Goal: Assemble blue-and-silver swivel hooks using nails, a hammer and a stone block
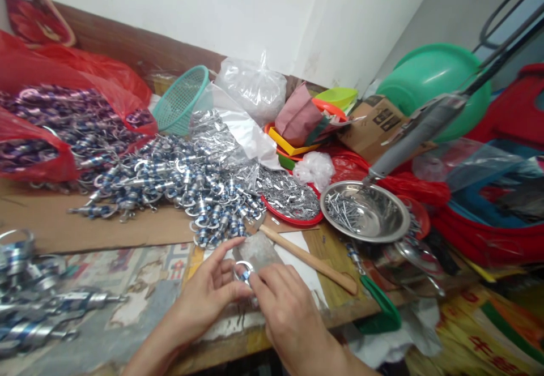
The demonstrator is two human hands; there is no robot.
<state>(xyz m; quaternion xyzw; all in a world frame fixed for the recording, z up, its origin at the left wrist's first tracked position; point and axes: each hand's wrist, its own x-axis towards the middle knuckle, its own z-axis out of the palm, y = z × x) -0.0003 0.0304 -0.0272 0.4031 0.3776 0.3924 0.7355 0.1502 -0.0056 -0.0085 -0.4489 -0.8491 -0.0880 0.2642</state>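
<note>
A: What lay nearest the camera?
B: The right hand (289, 308), its fingertips at the ringed fitting (245, 276); its knuckles hid the grip, so I couldn't tell whether it was clamped.
A: And the left hand (204, 291)?
B: Thumb and bent fingers pinched the fitting from the left, the index finger reaching past it.
A: Which hand was nearer?
B: Neither; the piece sat between both, ring uppermost. Fingers covered its body, so I couldn't read its long axis.
A: What lay around it?
B: The metal block (259, 251) was just beyond on the bench (351, 310), the hammer handle (306, 256) slanting off rightwards.
</note>
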